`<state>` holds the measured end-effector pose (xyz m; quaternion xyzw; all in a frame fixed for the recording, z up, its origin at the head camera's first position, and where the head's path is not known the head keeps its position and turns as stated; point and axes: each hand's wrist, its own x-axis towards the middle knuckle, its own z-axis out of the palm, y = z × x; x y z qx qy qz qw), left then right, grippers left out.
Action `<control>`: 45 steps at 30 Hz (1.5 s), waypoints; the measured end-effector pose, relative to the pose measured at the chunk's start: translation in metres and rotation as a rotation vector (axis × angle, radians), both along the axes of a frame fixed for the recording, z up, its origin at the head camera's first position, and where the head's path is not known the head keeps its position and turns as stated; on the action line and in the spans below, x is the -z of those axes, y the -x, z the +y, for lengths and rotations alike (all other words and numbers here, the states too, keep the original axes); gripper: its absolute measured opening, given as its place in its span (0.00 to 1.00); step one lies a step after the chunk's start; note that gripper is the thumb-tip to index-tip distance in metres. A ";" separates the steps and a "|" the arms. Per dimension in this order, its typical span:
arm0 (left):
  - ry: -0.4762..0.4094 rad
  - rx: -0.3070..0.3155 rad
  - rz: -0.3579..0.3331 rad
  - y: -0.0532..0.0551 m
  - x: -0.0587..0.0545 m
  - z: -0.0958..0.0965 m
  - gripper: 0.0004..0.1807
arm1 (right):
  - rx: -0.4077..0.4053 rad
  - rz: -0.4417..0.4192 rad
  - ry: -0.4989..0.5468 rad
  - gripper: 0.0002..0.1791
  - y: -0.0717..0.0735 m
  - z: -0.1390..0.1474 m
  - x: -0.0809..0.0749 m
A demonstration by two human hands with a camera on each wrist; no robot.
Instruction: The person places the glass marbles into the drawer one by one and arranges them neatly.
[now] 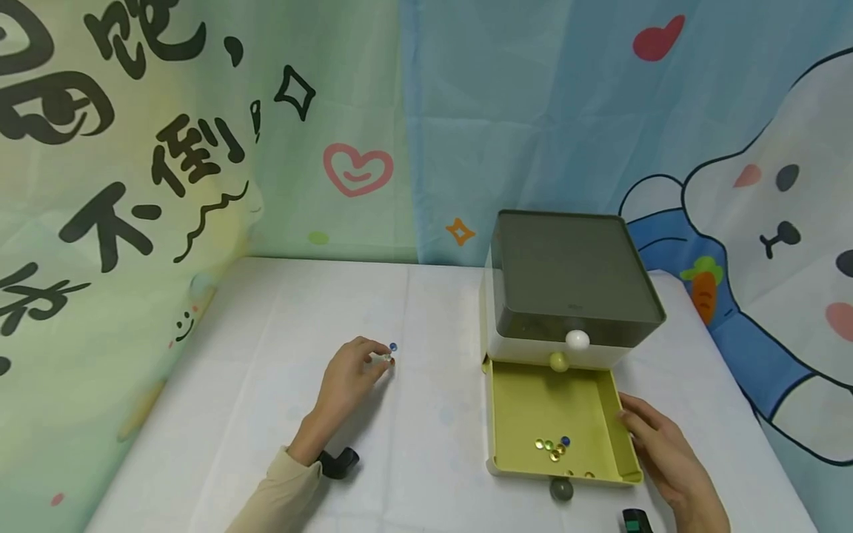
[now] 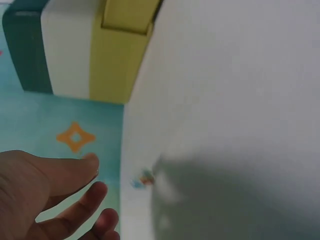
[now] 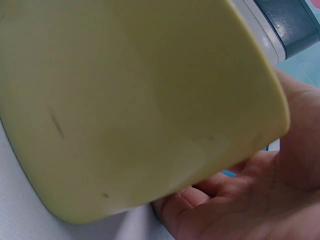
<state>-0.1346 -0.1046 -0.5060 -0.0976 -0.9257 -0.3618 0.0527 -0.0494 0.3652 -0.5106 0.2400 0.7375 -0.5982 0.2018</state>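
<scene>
Several marbles lie in the drawer near its front edge; stray marbles, apparently the last, remain on the bench left of it, by the left hand, thumb and fingers parted. Right hand touches the drawer's right edge, grip unclear.

Right of centre, the yellow-green drawer looks like smooth plastic; the dark lid above it, smooth plastic with a faint sheen; the beads at lower right, glossy and glass-like. The table shows matt cloth; the backdrop up top, creased fabric.
</scene>
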 end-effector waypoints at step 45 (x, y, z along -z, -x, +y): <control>0.138 0.859 0.256 0.030 -0.050 0.107 0.09 | -0.001 -0.024 -0.005 0.40 0.002 0.001 0.000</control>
